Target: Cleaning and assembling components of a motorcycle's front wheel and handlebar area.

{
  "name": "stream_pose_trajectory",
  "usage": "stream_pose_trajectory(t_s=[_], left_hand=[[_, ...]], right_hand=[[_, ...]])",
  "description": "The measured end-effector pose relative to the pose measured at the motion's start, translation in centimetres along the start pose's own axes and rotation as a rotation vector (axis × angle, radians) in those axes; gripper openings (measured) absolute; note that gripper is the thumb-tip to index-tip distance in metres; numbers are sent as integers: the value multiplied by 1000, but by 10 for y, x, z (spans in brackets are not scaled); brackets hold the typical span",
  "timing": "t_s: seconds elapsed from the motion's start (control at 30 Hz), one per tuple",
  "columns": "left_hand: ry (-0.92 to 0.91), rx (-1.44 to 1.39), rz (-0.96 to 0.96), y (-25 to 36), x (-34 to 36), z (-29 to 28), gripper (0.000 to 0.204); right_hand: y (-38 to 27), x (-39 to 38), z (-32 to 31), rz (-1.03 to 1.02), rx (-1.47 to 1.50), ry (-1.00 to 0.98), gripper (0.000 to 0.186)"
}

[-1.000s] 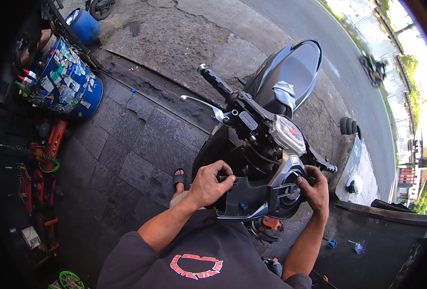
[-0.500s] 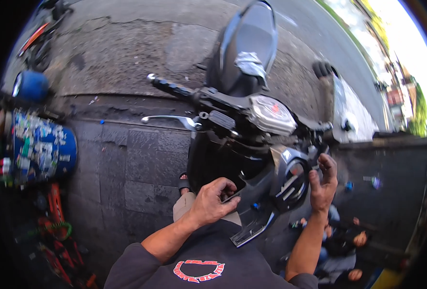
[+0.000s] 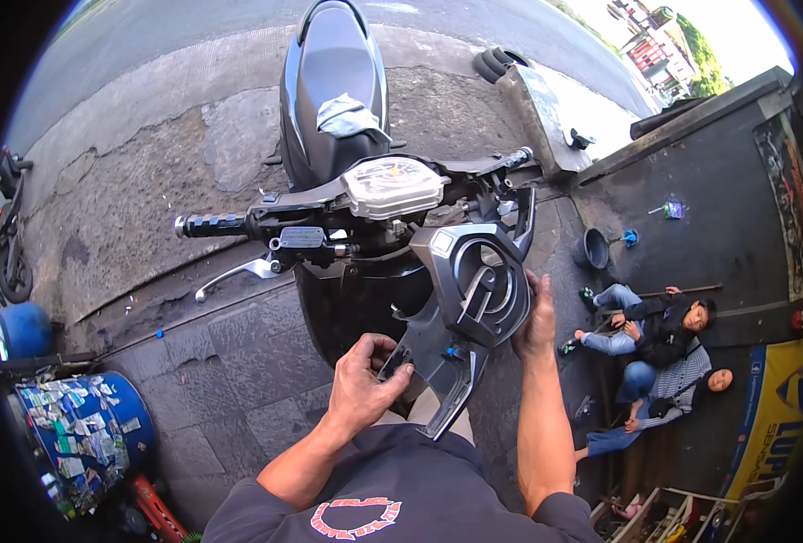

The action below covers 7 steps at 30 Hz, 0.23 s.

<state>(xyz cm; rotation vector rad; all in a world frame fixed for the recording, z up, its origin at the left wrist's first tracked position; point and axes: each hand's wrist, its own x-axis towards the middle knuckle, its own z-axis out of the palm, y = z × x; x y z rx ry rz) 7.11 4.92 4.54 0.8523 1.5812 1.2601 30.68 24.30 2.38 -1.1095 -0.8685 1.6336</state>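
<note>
A dark grey and black plastic handlebar cover (image 3: pixel 430 360), with an oval opening in its upper part, is tilted in front of me. My left hand (image 3: pixel 365 385) is closed with thumb and fingers on its left edge. On the cover's right side, my right hand (image 3: pixel 535 321) supports it, with its fingers partly hidden behind. Just beyond is a scooter's bare handlebar, with a silver-framed instrument cluster (image 3: pixel 392 187) in the middle. A ribbed left grip (image 3: pixel 213 224) and a silver brake lever (image 3: pixel 238 274) stick out to the left.
A cloth (image 3: pixel 345 118) lies on the scooter seat (image 3: pixel 333 68). To the left stands a blue drum (image 3: pixel 134 421) covered in stickers. Two people (image 3: pixel 668 362) sit on the right, near a dark bucket (image 3: pixel 591 249). Tyres (image 3: pixel 499 63) lie by a low concrete wall (image 3: pixel 537 118).
My view has swung right, so the scooter sits further left in it. My right hand has shifted from the cover's upper right edge down along its side. The left hand keeps its hold.
</note>
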Motion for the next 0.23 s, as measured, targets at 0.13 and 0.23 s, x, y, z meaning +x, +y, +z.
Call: stream_pose_trajectory(t_s=[0.13, 0.23], left_hand=[[4, 41, -70, 2, -4, 0, 36], [63, 11, 4, 6, -4, 1, 36]], right_hand=[[7, 17, 11, 17, 30, -121, 65], [6, 35, 11, 20, 56, -243, 71]])
